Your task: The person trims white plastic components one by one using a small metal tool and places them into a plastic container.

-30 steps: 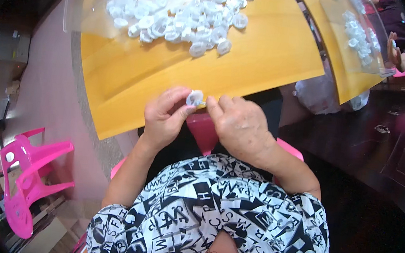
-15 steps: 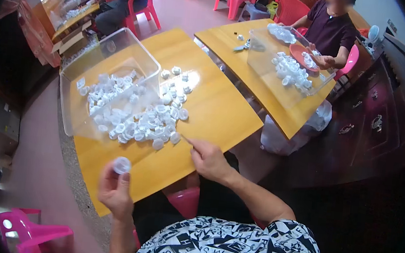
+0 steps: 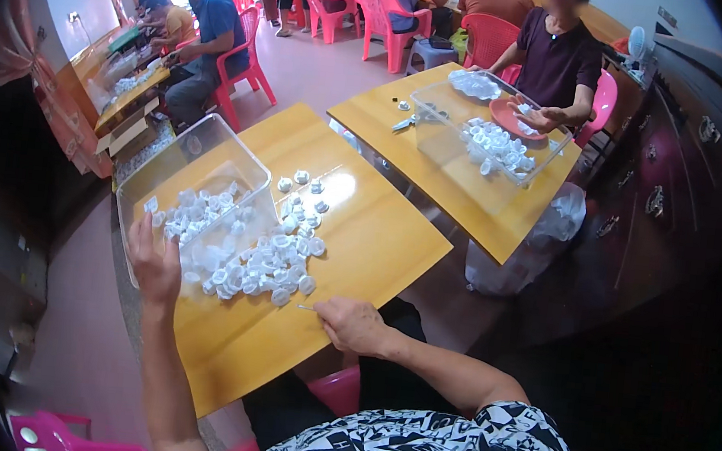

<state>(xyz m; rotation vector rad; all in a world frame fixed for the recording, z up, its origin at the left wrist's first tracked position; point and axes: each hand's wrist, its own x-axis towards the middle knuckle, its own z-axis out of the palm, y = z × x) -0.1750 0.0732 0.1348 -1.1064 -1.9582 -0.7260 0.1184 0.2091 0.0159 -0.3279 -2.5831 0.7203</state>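
At the lower left edge, one glossy pink plastic stool shows in part. Right of it, the left forearm rises nearly upright, and the left hand is raised at the near side of one clear, stiff plastic bin, fingers pointing up and thumb parted from them; the grip looks spread, though the back of the hand hides part of the palm. White, rounded plastic pieces, too many to count, lie in the bin and in a heap beside it on one smooth yellow wooden table; at least three sit at the heap's far end. Farther right, the right forearm slants in from the lower right, and the right hand, fingers curled, pinches one thin rod that points left, just beside the heap's near edge. Beyond is a second yellow table, bearing one small cutting tool, a second clear bin, more white pieces and one round orange-red dish, with a co-worker's upturned hand at it. One crinkled, translucent bag sits below; rightmost is dark furniture with ornate metal handles.
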